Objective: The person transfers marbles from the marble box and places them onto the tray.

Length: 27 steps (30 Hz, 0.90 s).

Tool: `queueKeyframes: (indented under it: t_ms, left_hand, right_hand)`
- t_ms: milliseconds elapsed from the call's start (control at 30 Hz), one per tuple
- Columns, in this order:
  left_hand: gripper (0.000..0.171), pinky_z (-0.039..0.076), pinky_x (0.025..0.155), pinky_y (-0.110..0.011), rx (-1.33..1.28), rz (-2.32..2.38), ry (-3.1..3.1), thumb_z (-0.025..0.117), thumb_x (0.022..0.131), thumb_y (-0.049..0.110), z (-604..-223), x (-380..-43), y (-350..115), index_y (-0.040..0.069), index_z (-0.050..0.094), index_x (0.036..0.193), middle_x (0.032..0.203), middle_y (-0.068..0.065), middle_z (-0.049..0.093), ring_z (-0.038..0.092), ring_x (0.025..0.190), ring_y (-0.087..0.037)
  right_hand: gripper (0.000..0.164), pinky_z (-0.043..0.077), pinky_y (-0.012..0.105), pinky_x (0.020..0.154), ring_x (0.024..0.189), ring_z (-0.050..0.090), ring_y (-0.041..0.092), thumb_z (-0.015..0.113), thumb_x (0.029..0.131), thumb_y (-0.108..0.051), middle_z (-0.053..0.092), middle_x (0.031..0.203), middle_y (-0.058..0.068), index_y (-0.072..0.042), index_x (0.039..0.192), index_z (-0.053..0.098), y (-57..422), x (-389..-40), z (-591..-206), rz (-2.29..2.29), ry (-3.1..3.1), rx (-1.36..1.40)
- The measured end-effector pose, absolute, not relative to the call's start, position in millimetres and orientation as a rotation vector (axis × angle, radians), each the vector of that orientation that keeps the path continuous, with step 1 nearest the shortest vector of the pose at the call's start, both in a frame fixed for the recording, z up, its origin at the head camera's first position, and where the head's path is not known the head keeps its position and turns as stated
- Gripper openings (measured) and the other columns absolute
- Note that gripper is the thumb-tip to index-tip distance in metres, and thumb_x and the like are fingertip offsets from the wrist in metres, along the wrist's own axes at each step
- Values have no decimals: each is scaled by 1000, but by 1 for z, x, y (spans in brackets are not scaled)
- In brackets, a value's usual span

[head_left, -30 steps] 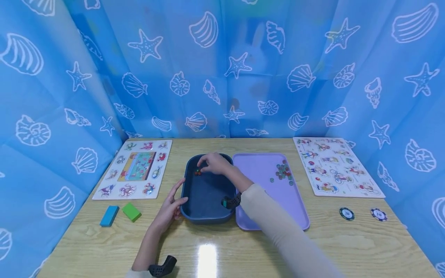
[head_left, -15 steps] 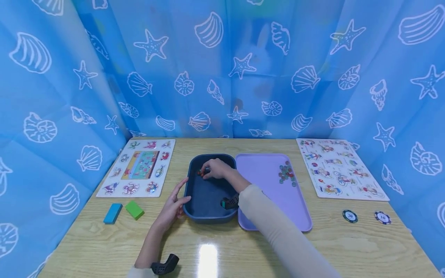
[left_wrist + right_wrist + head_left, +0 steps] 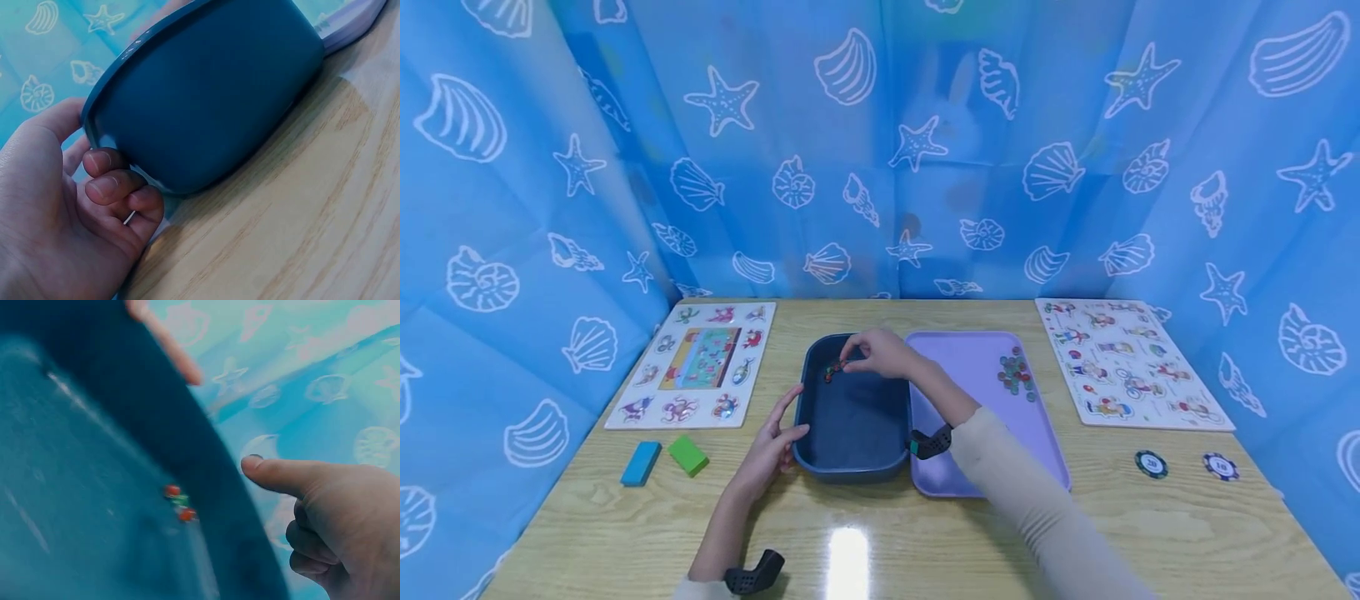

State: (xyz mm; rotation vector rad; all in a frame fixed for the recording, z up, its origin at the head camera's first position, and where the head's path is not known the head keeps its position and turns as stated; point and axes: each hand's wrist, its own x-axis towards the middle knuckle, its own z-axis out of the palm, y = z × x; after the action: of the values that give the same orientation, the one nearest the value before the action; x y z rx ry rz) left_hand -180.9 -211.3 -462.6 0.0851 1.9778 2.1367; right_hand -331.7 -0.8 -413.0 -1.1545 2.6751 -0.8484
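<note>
My left hand [image 3: 766, 454] holds the near left corner of a dark blue box [image 3: 850, 433], thumb over the rim. In the left wrist view its fingers [image 3: 112, 187] curl against the box's outer wall. Over the box's far part, my right hand [image 3: 880, 352] pinches a small glass bead [image 3: 253, 456], mostly hidden at the thumb tip. Several red and green glass beads [image 3: 829, 375] lie on the box floor by its far left side. A lilac tray [image 3: 955, 367] stands against the box's right side, with a cluster of red and green beads [image 3: 1015, 375] near its right edge.
Picture puzzle boards lie at the back left [image 3: 748, 408] and back right [image 3: 1082, 400]. A blue block [image 3: 641, 463] and a green block [image 3: 688, 456] are left of my left hand. Two poker chips [image 3: 1151, 464] lie at the right. A shell-print curtain [image 3: 925, 208] closes off the back.
My right hand reached down to the beads in the box, then rose and drew right with one. A loose bead on the tray rolled to the cluster. The left hand stayed at the box.
</note>
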Motion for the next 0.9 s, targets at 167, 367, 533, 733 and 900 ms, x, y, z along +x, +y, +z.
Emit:
queueKeyframes:
  t_ms: [167, 367, 533, 733, 900]
  left_hand:
    - [57, 29, 44, -22, 64, 2134, 1994, 49, 92, 15, -464, -181, -211, 33, 23, 140, 50, 4, 32, 34, 44, -11]
    - [57, 29, 45, -23, 61, 2130, 2002, 47, 93, 14, -463, -181, -210, 32, 23, 141, 50, 3, 33, 34, 44, -11]
    - [58, 29, 44, -22, 67, 2132, 2004, 47, 93, 13, -464, -180, -210, 31, 22, 141, 49, 4, 33, 34, 43, -11]
    - [58, 29, 43, -22, 76, 2129, 2012, 47, 92, 13, -464, -180, -210, 31, 22, 141, 49, 4, 34, 35, 43, -10]
    - [58, 28, 43, -22, 88, 2149, 1982, 47, 92, 12, -465, -182, -209, 30, 21, 141, 50, 5, 34, 34, 43, -8]
  right_hand:
    - [19, 27, 26, 49, 48, 30, 16, 63, 83, -30, 37, 53, -1, -18, 97, 67, 41, -325, -406, -1017, 2706, -1093]
    - [12, 26, 26, 46, 46, 30, 14, 66, 81, -27, 37, 51, -1, -21, 91, 67, 100, -324, -423, -1038, 2836, -986]
    - [9, 27, 24, 47, 48, 30, 10, 66, 81, -21, 39, 52, -4, -17, 89, 68, 140, -324, -448, -894, 2903, -946]
    - [9, 27, 24, 48, 48, 31, 9, 68, 79, -20, 42, 53, -4, -18, 88, 68, 166, -322, -465, -770, 2924, -834]
    - [13, 26, 24, 48, 49, 32, 9, 67, 79, -23, 40, 53, -6, -19, 92, 68, 172, -322, -470, -712, 2954, -783]
